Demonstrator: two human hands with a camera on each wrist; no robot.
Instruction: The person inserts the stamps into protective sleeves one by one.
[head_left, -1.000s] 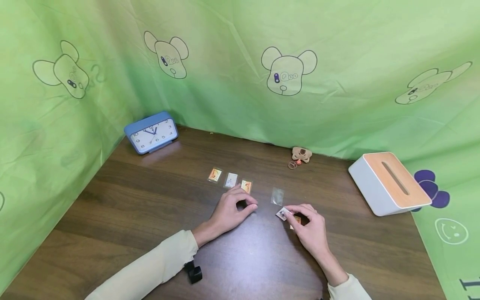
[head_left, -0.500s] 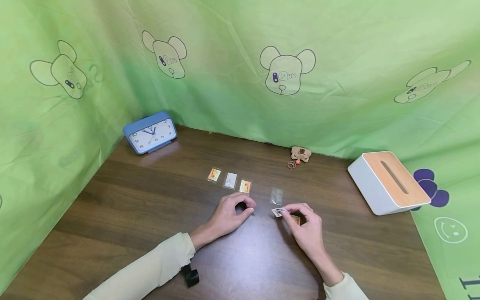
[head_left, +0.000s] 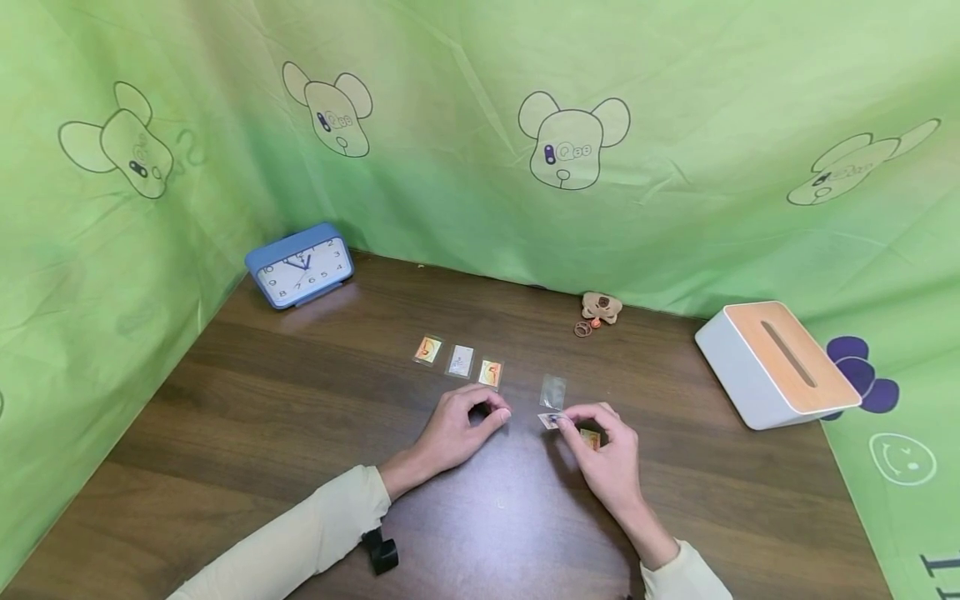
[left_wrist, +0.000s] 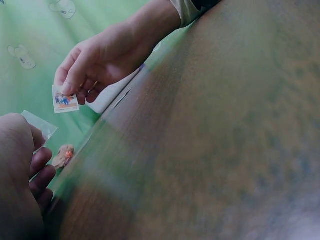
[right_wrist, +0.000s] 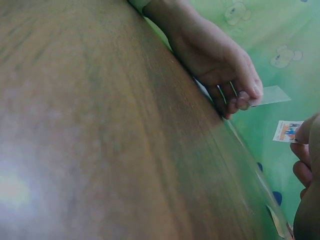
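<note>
My right hand (head_left: 611,458) pinches a small white-edged postage stamp (head_left: 550,421) between thumb and forefinger; its coloured picture of figures shows in the left wrist view (left_wrist: 66,100). My left hand (head_left: 453,427) pinches a clear plastic sleeve (right_wrist: 271,95), plain in both wrist views but hardly visible from the head. A gap separates the stamp from this sleeve. Another clear sleeve (head_left: 553,391) lies on the table just beyond the stamp. Partly hidden by the right hand is an orange stamp (head_left: 591,439) on the table.
Three sleeved stamps lie in a row beyond my left hand: an orange one (head_left: 428,349), a pale one (head_left: 461,361) and another orange one (head_left: 491,373). Farther back are a blue clock (head_left: 303,267), a bear-shaped keyring (head_left: 602,307) and a tissue box (head_left: 776,362). Green curtains border the table.
My right hand has moved slightly left with the stamp, which has tilted. The left hand has drawn back a little, so the nearest sleeved stamp is fully visible.
</note>
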